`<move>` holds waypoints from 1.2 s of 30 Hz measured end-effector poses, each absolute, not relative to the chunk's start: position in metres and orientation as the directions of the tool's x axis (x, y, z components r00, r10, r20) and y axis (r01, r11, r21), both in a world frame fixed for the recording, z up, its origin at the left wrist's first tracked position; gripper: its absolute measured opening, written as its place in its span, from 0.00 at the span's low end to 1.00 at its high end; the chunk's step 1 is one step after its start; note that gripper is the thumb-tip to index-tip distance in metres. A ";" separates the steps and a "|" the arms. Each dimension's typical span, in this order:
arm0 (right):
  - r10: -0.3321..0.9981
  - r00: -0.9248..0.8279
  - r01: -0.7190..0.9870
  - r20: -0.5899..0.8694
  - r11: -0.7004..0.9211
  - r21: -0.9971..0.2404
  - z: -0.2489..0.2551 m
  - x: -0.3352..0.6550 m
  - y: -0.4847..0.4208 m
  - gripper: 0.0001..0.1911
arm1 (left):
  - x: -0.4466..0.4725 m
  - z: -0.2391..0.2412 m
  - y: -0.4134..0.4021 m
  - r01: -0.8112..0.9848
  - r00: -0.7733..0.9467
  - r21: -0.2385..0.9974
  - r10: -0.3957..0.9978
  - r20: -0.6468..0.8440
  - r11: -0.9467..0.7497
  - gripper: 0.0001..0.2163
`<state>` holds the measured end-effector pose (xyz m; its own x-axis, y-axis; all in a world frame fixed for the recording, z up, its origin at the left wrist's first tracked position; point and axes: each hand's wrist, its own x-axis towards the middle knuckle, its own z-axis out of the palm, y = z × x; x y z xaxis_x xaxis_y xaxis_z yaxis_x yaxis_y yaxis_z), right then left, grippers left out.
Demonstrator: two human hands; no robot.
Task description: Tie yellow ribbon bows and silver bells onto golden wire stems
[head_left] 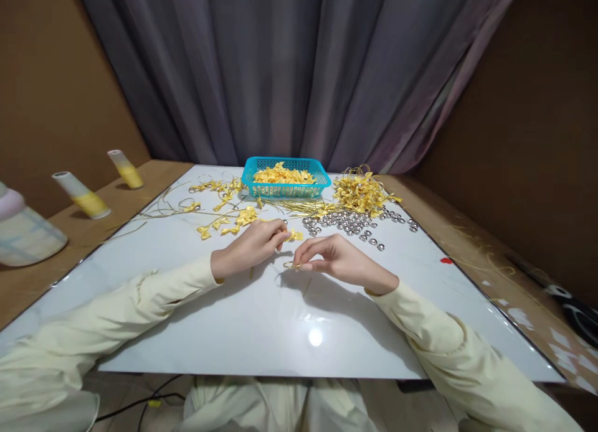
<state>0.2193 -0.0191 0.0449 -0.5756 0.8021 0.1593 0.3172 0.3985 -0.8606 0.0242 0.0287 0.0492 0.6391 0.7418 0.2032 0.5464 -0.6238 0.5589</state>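
While the right hand (pixel 334 261) pinches a thin, looped gold cord (pixel 288 265) between closed fingertips, over the middle of the glossy white bench (pixel 261 338), the left hand (pixel 255 244) curls its fingers nearly together near a folded yellow bow (pixel 296 235); whether they grip anything, cannot tell. Beyond: shiny, rounded silver beads (pixel 346 222), loose; bow heap (pixel 359 194), tangled with wiry cord; turquoise plastic basket (pixel 286 159), lattice-sided, bow-filled. Behind: grey curtain (pixel 271 65), soft vertical folds.

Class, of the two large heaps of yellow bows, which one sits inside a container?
The left heap, inside the turquoise basket; the right heap lies outside it, beside the silver pieces.
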 end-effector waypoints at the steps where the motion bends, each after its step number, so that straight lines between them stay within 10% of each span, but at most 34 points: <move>1: 0.806 -0.570 0.320 0.156 0.393 -0.862 0.043 0.219 -0.018 0.06 | 0.025 0.051 0.028 0.544 0.630 0.570 0.748 0.208 -0.616 0.11; 12: 0.658 -0.744 0.346 0.118 0.529 -0.775 0.093 0.239 -0.037 0.08 | 0.024 0.045 0.024 0.513 0.578 0.470 0.694 0.429 -0.718 0.10; 23: 0.809 -0.394 0.529 0.437 0.588 -0.612 0.067 0.228 -0.031 0.06 | 0.029 0.042 0.008 0.302 0.613 0.304 0.428 0.664 -0.904 0.08; 36: 0.920 -0.291 0.327 0.261 0.352 -0.877 0.073 0.227 -0.033 0.06 | 0.028 0.044 0.007 0.339 0.646 0.381 0.507 0.570 -0.860 0.08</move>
<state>0.2274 -0.0330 0.0727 -0.2909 0.9204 0.2612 0.3269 0.3522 -0.8770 0.0284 0.0072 0.0442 0.6463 0.5072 0.5701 0.3386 -0.8601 0.3815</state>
